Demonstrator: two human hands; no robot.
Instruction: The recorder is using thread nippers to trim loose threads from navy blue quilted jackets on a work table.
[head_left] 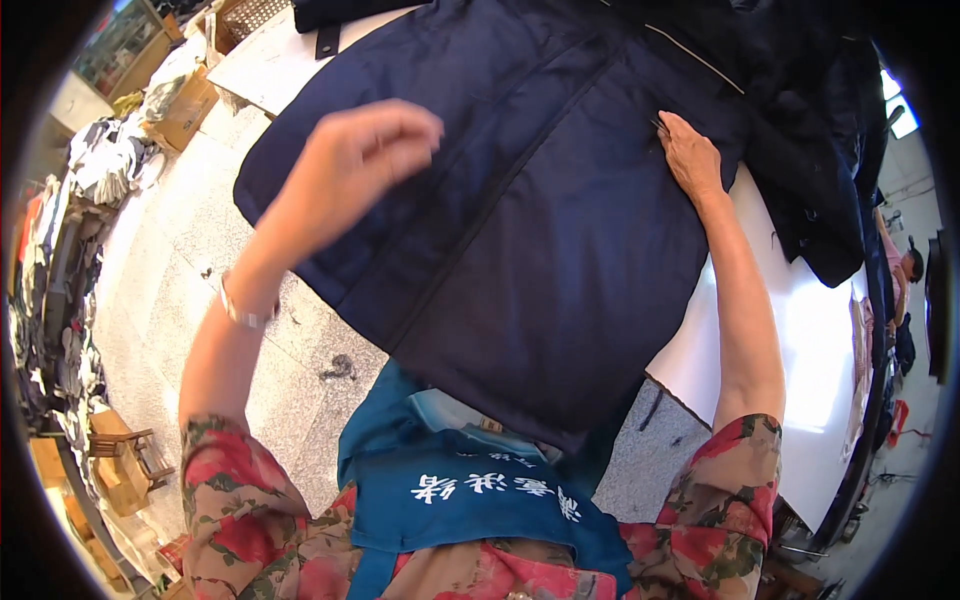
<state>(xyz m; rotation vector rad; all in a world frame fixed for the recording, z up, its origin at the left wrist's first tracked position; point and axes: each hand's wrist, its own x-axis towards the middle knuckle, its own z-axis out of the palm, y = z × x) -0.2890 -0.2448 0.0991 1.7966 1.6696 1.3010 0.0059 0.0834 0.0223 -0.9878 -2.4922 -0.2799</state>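
Observation:
A dark navy coat (560, 250) with long seams is spread in front of me, its lower end hanging over my lap. Above its left part, my left hand (370, 150) is raised and a little blurred, thumb and fingers curled together in a pinch; whatever may be between the tips does not show. My right hand (692, 158) rests on the coat's right side, closed around a small dark pointed tool (657, 124), mostly hidden by the fingers. The coat's dark sleeve (808, 215) lies to the right of that hand.
A white tabletop (800, 340) runs under the coat on the right. More white table (265, 65) shows at the upper left. Cloth piles (105, 160), a cardboard box (185, 110) and a wooden stool (130, 455) stand on the left. Another person (900, 265) is at the far right.

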